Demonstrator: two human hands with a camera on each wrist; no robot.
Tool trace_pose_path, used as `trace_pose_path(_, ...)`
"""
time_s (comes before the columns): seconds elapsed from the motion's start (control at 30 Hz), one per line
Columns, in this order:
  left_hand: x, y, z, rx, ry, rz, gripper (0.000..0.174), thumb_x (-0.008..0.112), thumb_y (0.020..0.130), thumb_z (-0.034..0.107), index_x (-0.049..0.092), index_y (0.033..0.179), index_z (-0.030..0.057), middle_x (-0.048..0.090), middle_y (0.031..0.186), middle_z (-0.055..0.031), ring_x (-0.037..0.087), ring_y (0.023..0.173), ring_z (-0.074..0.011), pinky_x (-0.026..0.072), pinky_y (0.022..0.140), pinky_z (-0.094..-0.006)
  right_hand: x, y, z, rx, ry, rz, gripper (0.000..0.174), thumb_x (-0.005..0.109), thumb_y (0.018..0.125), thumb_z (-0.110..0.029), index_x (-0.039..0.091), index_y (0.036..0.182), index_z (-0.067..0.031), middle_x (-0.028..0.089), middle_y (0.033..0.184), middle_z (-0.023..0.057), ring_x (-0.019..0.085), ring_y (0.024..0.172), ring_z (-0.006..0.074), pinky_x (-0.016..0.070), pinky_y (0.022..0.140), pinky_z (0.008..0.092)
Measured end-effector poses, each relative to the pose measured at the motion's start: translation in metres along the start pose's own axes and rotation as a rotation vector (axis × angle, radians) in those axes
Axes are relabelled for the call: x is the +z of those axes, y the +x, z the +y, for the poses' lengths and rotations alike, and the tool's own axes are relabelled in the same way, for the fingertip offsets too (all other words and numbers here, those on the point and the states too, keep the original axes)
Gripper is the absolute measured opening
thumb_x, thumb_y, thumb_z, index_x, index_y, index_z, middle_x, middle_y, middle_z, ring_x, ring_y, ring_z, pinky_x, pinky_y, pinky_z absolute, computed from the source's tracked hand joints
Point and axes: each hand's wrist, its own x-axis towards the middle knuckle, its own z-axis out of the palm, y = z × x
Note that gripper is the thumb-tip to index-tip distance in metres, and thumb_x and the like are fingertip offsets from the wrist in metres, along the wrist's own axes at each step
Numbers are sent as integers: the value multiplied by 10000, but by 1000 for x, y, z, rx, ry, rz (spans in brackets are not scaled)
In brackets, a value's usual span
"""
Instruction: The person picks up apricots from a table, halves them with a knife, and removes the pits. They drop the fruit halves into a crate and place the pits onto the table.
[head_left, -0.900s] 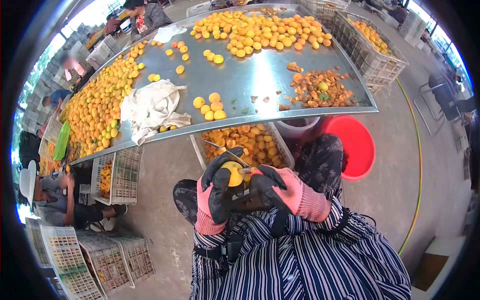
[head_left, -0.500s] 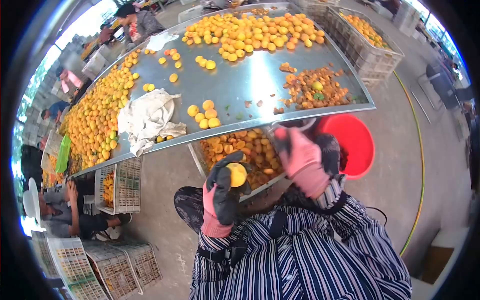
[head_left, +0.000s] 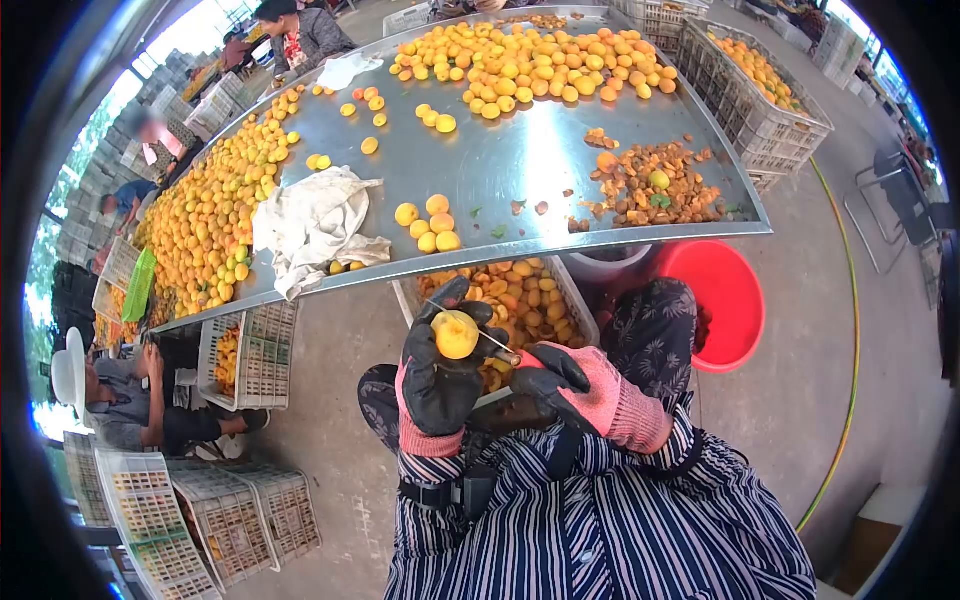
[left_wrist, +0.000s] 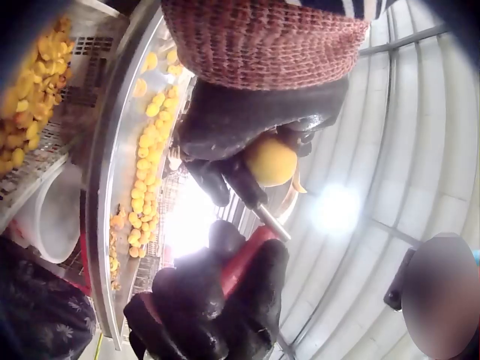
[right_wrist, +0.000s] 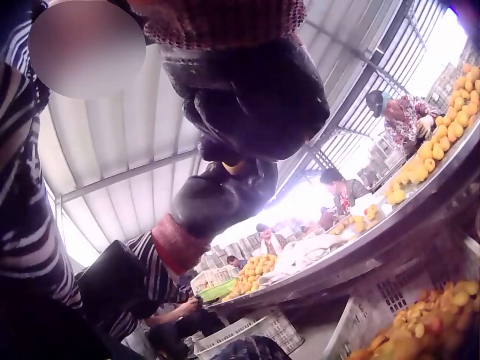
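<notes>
Both hands wear pink knit gloves with black coated palms. In the head view the left hand [head_left: 440, 370] holds a round yellow fruit [head_left: 456, 335] in its fingers. My right hand [head_left: 575, 388] grips a knife by its red handle, the thin blade [head_left: 488, 338] reaching toward the fruit. The left wrist view shows the fruit [left_wrist: 271, 161] in the left hand [left_wrist: 262, 112], and the red handle [left_wrist: 246, 262] in the right hand [left_wrist: 217, 300]. A curled strip [left_wrist: 298, 181] hangs beside the fruit. In the right wrist view the hands hide most of the fruit.
A metal table [head_left: 480, 170] carries whole fruits, a white cloth [head_left: 318, 222] and a pile of brownish pieces [head_left: 655, 190]. Below its edge are a crate of cut fruit [head_left: 545, 300] and a red basin [head_left: 735, 290]. Stacked crates and seated people are around.
The right hand went out over the crate beside the basin, then came back to the fruit with the knife. The left hand keeps hold of a fruit.
</notes>
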Motion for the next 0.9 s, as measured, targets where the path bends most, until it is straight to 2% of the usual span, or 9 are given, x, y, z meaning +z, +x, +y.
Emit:
trace_pose_path(0.03, -1, -1, 0, -11, -8, -7, 622, 517, 912, 408, 372, 1329, -29, 562, 1130, -186, 596, 991, -272, 509, 870, -416, 0, 0, 1, 1, 0, -1, 332, 572, 862, -109, 534, 1169, 12, 617, 916, 205, 633, 884, 303, 468, 752, 323)
trace_pose_path(0.1, -1, -1, -1, 14, 33, 8, 624, 518, 911, 411, 373, 1327, -32, 563, 1125, -185, 597, 989, -271, 509, 869, -410, 1, 0, 3, -17, -35, 9, 352, 556, 856, -136, 549, 1167, 31, 651, 924, 146, 629, 827, 173, 476, 744, 286)
trace_pose_path(0.13, -1, -2, -2, 36, 75, 21, 627, 518, 911, 414, 375, 1325, -35, 565, 1121, -184, 597, 987, -271, 508, 868, -404, 2, 0, 3, -17, -35, 8, 352, 556, 856, -136, 549, 1167, 31, 651, 924, 146, 629, 827, 173, 476, 744, 286)
trace_pose_path(0.2, 0, -2, -1, 41, 92, 29, 630, 520, 910, 421, 382, 1321, -35, 568, 1115, -183, 596, 989, -270, 506, 867, -395, 4, -1, 2, -48, -37, 34, 293, 560, 873, -127, 558, 1136, 1, 615, 901, 199, 621, 864, 344, 472, 726, 331)
trace_pose_path(0.33, 3, -3, 2, 43, 134, 22, 637, 518, 907, 445, 403, 1309, -36, 571, 1105, -183, 589, 1001, -266, 497, 866, -374, 4, 0, 8, -147, -85, -4, 331, 581, 848, -114, 545, 1155, 2, 616, 929, 198, 607, 889, 365, 475, 744, 359)
trace_pose_path(0.5, -1, -3, 1, 81, 146, 33, 633, 514, 908, 450, 411, 1307, -31, 569, 1107, -183, 585, 1009, -274, 488, 871, -385, 8, -2, 19, -33, -92, -31, 408, 603, 799, -85, 522, 1190, -2, 617, 967, 198, 584, 934, 380, 468, 786, 406)
trace_pose_path(0.77, 0, -13, 2, 74, 84, 21, 603, 534, 906, 409, 409, 1308, -22, 547, 1154, -192, 574, 1040, -304, 472, 904, -420, 15, 1, 18, -85, -100, -38, 391, 571, 827, -103, 521, 1206, -22, 614, 983, 201, 587, 928, 376, 466, 781, 383)
trace_pose_path(0.83, 5, -15, -1, 93, -7, 116, 604, 562, 894, 379, 393, 1317, -18, 544, 1163, -196, 568, 1060, -317, 460, 931, -428, 20, 2, 22, -71, -122, -56, 387, 562, 838, -110, 518, 1212, -23, 615, 990, 200, 591, 932, 365, 466, 784, 375)
trace_pose_path(0.9, 1, -11, -8, 106, -103, 87, 597, 572, 890, 353, 386, 1323, -15, 544, 1171, -191, 564, 1073, -320, 460, 937, -426, 31, -2, 39, -169, -116, 103, 338, 556, 857, -122, 540, 1177, -16, 619, 963, 201, 603, 909, 350, 466, 767, 368)
